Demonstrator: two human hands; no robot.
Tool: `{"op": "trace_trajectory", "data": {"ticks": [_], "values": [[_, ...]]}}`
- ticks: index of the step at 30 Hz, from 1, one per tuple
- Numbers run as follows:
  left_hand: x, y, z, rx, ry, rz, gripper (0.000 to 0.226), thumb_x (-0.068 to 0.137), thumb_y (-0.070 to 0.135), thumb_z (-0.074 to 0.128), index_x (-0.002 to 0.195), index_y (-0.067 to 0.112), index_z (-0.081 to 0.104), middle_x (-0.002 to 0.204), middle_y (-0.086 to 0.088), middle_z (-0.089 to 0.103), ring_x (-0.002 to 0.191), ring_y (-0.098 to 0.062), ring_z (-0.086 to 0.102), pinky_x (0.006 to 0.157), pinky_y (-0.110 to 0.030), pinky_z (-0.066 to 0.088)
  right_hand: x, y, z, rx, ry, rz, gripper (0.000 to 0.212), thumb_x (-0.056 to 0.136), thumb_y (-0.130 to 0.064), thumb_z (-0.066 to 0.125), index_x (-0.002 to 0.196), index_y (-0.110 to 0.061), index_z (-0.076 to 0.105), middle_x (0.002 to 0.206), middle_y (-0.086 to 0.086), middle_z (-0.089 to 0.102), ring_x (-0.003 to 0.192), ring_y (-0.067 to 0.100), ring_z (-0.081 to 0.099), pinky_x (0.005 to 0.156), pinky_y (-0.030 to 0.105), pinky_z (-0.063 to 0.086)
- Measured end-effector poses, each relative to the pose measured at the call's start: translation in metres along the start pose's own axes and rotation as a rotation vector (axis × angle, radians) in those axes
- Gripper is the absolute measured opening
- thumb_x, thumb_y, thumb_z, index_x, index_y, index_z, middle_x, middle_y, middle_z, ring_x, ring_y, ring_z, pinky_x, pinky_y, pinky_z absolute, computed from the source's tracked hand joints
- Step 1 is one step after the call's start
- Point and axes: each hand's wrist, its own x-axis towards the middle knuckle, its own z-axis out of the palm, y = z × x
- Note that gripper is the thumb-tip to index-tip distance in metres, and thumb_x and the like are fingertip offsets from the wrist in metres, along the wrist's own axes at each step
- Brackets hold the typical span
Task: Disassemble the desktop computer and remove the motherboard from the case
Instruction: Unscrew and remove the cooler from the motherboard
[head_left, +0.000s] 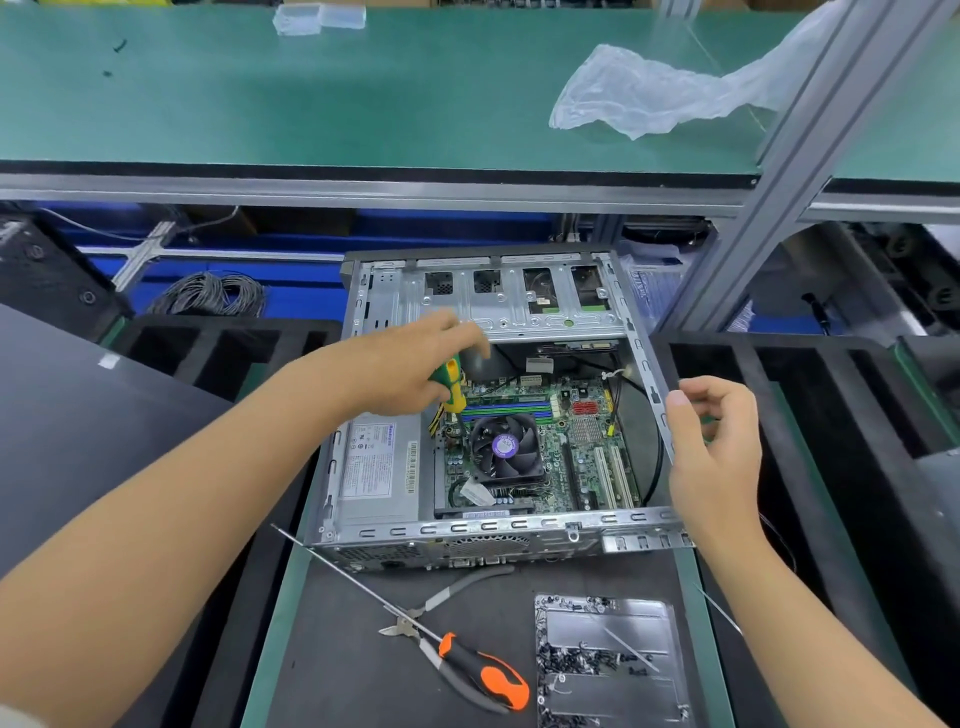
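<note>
Desk holds open case (644, 364); left hand (410, 364) grips screwdriver (451, 387), right hand (714, 441) loose, empty. Motherboard (576, 441) fragile: lift by edges.

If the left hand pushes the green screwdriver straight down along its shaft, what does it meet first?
Most likely the motherboard, just left of the CPU fan. The left hand holds the green screwdriver tip-down there; exact depth is unclear.
</note>
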Motion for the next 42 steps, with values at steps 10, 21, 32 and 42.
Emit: {"op": "trace_trajectory", "data": {"ticks": [10, 21, 32, 42], "values": [[0.0, -0.006, 0.0, -0.08, 0.088, -0.163, 0.022, 0.083, 0.044, 0.072, 0.086, 0.028, 0.056, 0.053, 0.008, 0.065, 0.045, -0.004, 0.064, 0.052, -0.028, 0.053, 0.0, 0.004, 0.0, 0.0, 0.003, 0.003, 0.021, 0.091, -0.04, 0.053, 0.108, -0.027, 0.054, 0.107, 0.004, 0.056, 0.094, 0.014, 0.055, 0.084, 0.033, 0.045], [-0.007, -0.014, -0.004, -0.242, -0.028, -0.023, 0.031, 0.09, 0.014, 0.068, 0.105, 0.036, 0.052, 0.082, 0.024, 0.068, 0.065, 0.005, 0.062, 0.06, -0.016, 0.041, 0.0, 0.002, 0.0, 0.003, -0.01, -0.01, 0.022, 0.09, -0.033, 0.055, 0.108, -0.02, 0.056, 0.107, 0.003, 0.055, 0.091, 0.009, 0.054, 0.08, 0.025, 0.042], [0.01, -0.007, 0.003, 0.372, 0.262, -0.239, 0.054, 0.081, 0.069, 0.054, 0.096, 0.018, 0.06, 0.065, 0.003, 0.052, 0.061, -0.017, 0.051, 0.048, -0.026, 0.032, -0.001, 0.002, -0.001, 0.0, -0.017, -0.003, 0.02, 0.091, -0.031, 0.055, 0.109, -0.021, 0.056, 0.108, 0.003, 0.054, 0.092, 0.008, 0.054, 0.079, 0.015, 0.04], [-0.009, -0.028, -0.002, -0.364, 0.037, -0.039, 0.028, 0.089, 0.018, 0.069, 0.097, 0.039, 0.052, 0.08, 0.013, 0.072, 0.065, -0.007, 0.069, 0.059, -0.031, 0.052, 0.0, 0.001, -0.001, 0.007, -0.019, -0.003, 0.019, 0.091, -0.029, 0.056, 0.108, -0.022, 0.055, 0.108, 0.005, 0.055, 0.092, 0.01, 0.054, 0.078, 0.017, 0.04]]}}
